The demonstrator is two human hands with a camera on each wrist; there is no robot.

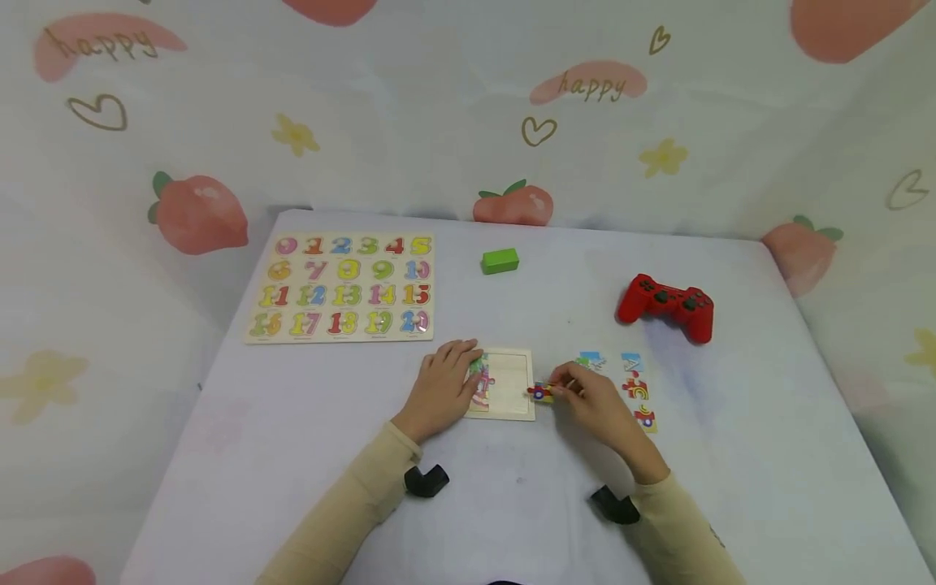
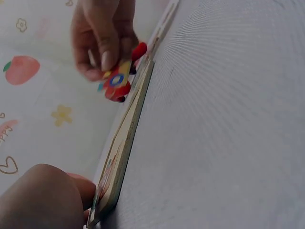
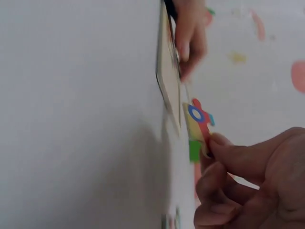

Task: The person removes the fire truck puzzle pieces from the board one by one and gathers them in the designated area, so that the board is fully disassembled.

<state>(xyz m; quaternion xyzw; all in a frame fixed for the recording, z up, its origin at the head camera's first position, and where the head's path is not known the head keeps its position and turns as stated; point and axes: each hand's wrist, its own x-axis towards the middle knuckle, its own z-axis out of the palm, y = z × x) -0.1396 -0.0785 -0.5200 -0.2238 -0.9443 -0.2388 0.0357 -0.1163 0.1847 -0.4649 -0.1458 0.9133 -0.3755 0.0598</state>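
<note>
My right hand pinches a jigsaw piece between thumb and fingertips, just off the right edge of a small wooden puzzle tray. In the right wrist view, the piece shows red, yellow and a blue ring, raised above the table. My left hand rests on the tray's left side, its fingers mostly straight. Fitted pieces fill the tray's left part, partly covered by that hand; bare wood shows to their right. Loose jigsaw pieces lie beyond the right hand, some partly hidden by it.
A wooden number board lies at the back left. Behind the tray sits a green block, and a red game controller lies at the back right. Black curved objects appear beside both forearms. A patterned cloth hangs behind the table.
</note>
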